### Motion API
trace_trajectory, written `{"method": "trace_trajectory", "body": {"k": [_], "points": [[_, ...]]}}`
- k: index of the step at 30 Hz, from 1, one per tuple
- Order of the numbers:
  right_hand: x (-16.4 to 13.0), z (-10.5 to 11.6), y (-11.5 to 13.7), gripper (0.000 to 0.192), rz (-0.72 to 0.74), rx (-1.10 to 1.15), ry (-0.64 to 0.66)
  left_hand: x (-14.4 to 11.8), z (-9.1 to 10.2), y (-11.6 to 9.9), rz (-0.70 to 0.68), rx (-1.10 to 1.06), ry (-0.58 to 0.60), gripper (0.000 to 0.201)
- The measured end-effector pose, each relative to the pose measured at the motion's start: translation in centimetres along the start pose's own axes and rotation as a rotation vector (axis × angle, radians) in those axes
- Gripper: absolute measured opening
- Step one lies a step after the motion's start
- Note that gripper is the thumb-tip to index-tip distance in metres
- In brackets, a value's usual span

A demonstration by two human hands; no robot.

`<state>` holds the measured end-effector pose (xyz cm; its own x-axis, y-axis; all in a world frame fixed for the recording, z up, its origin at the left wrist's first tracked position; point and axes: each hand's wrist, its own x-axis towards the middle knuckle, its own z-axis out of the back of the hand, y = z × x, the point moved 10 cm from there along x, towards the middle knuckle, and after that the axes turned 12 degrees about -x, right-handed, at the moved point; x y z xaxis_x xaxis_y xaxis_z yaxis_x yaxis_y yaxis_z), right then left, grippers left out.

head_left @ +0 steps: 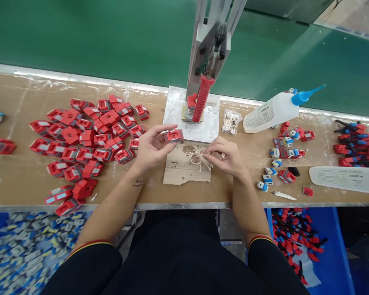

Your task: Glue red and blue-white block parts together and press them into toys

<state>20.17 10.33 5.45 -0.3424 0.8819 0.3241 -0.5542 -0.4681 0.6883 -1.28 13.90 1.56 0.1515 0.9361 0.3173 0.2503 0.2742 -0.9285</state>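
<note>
My left hand is closed on a red plastic part with grey edges, its rectangular hollow turned up. The part is held above the left side of a piece of stained cardboard. Over the cardboard's right side, my right hand pinches a thin cotton swab, whose far end reaches a small round ring-shaped dish. More swab sticks lean out of the dish toward me; the fingers partly hide them.
A red-handled press stands on a metal plate behind the cardboard. Red parts are heaped at left. At right are a bag of swabs, a glue bottle, a knife blade and small blue-white pieces. Blue bins sit below.
</note>
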Motion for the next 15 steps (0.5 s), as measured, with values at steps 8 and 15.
{"method": "trace_trajectory", "body": {"k": [8,15], "points": [[-1.5,2.6,-0.6,0.036,-0.21,0.366,-0.449,-1.2,-3.4,-1.8,-0.007,0.077,0.114,0.036],[-1.9,1.0,-0.3,0.047,-0.265,0.397,-0.509,-2.0,-5.4,-2.5,-0.01,0.162,0.223,0.031]]}}
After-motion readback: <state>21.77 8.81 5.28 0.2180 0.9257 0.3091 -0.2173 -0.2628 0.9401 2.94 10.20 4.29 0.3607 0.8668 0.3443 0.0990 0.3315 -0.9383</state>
